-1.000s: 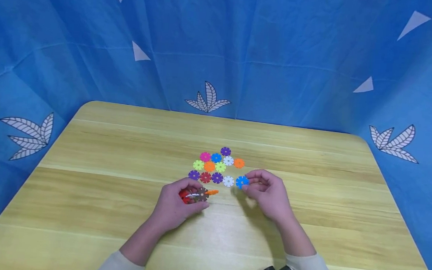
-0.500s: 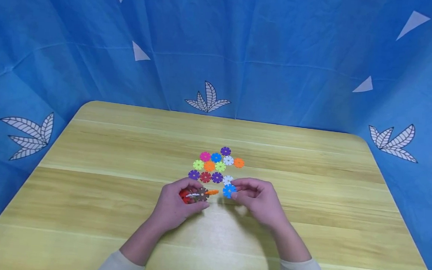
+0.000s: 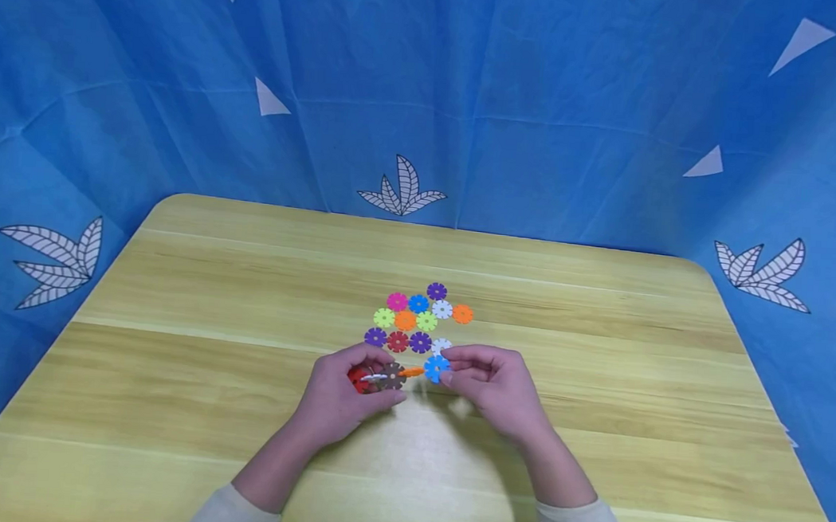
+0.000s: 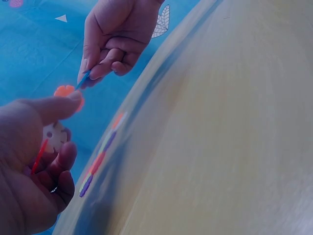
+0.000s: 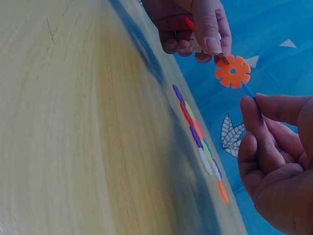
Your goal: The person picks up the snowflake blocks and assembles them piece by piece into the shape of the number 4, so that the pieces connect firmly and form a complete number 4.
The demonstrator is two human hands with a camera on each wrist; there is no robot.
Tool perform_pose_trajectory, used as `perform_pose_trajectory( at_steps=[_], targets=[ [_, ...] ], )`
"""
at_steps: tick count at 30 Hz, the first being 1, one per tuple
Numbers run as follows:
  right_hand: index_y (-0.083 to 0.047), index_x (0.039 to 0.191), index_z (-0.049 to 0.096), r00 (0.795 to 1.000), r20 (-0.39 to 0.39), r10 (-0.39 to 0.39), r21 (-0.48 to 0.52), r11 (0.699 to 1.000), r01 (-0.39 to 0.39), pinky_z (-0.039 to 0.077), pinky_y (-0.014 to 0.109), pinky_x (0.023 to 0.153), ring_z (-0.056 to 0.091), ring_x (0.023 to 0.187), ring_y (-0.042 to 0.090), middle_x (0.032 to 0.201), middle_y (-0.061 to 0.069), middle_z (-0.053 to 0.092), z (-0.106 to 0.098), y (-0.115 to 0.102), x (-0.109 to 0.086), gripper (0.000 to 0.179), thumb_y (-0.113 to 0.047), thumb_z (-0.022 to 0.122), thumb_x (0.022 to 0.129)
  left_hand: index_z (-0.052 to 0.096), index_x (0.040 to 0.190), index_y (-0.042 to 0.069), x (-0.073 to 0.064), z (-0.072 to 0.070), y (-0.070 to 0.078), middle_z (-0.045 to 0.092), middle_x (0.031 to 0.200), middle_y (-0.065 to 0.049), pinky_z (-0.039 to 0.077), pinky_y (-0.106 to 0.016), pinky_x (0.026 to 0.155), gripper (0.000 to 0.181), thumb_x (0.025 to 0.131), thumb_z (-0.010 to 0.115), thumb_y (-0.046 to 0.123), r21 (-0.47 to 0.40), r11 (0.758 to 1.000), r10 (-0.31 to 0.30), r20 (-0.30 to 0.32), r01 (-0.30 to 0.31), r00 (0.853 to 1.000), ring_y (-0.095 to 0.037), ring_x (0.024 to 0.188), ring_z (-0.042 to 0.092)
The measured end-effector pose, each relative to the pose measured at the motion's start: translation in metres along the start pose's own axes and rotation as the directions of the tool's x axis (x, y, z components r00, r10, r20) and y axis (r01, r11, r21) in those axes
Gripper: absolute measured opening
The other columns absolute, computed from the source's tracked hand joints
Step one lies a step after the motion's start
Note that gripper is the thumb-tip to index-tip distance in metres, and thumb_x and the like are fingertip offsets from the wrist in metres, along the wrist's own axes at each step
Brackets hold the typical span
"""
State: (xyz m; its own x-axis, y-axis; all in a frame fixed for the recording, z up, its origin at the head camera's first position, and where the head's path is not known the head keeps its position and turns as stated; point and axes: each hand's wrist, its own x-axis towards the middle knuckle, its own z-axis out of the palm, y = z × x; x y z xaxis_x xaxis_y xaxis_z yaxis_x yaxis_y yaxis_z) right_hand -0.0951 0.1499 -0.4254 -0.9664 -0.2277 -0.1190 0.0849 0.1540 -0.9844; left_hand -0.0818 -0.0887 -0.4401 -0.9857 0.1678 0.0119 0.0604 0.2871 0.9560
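Your left hand grips the linked discs, the orange disc jutting past your fingers — probably to leave its slots exposed. Your right hand pinches the blue disc by its edge, apparently touching the orange one — while other discs lie flat on the table, seemingly for easy picking.

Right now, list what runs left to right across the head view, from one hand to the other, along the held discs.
Left hand → red disc → white disc → brown disc → orange disc → blue disc → right hand.
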Motion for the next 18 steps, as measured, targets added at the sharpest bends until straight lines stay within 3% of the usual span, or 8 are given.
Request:
perform_pose_trajectory(
  at_steps=[8, 14, 18],
  targets=[
    [0.004, 0.11, 0.071, 1.0, 0.022, -0.004, 0.02, 1.0, 0.004, 0.058, 0.037, 0.079, 0.072, 0.088, 0.034, 0.095, 0.016, 0.073, 0.0032, 0.0004, -0.0006, 0.027, -0.003, 0.077, 0.085, 0.072, 0.101, 0.019, -0.0003, 0.0005, 0.0011, 0.07, 0.097, 0.003, 0.058, -0.03, 0.072, 0.034, 0.073, 0.092, 0.019, 0.028, 1.0, 0.011, 0.008, -0.011, 1.0, -0.017, 0.085, 0.066],
    [0.004, 0.107, 0.072, 1.0, 0.008, -0.016, 0.007, 1.0, 0.016, 0.058, 0.034, 0.068, 0.072, 0.084, 0.034, 0.09, 0.015, 0.074, 0.0047, 0.0009, -0.001, 0.024, -0.001, 0.078, 0.084, 0.074, 0.101, 0.017, -0.0015, 0.0013, 0.0019, 0.071, 0.094, 0.005, 0.059, -0.028, 0.07, 0.033, 0.073, 0.091, 0.017, 0.043, 0.998, 0.042, -0.013, -0.041, 0.999, -0.015, 0.082, 0.067],
    [0.004, 0.104, 0.073, 1.0, -0.008, -0.028, 0.005, 1.0, 0.028, 0.055, 0.028, 0.059, 0.073, 0.08, 0.03, 0.087, 0.015, 0.074, 0.0059, 0.0007, -0.0008, 0.022, 0.002, 0.078, 0.082, 0.076, 0.1, 0.016, -0.0018, 0.0019, 0.0027, 0.072, 0.092, 0.006, 0.059, -0.028, 0.069, 0.032, 0.072, 0.092, 0.012, 0.05, 0.994, 0.098, -0.032, -0.096, 0.995, -0.014, 0.082, 0.068]
  ],
)
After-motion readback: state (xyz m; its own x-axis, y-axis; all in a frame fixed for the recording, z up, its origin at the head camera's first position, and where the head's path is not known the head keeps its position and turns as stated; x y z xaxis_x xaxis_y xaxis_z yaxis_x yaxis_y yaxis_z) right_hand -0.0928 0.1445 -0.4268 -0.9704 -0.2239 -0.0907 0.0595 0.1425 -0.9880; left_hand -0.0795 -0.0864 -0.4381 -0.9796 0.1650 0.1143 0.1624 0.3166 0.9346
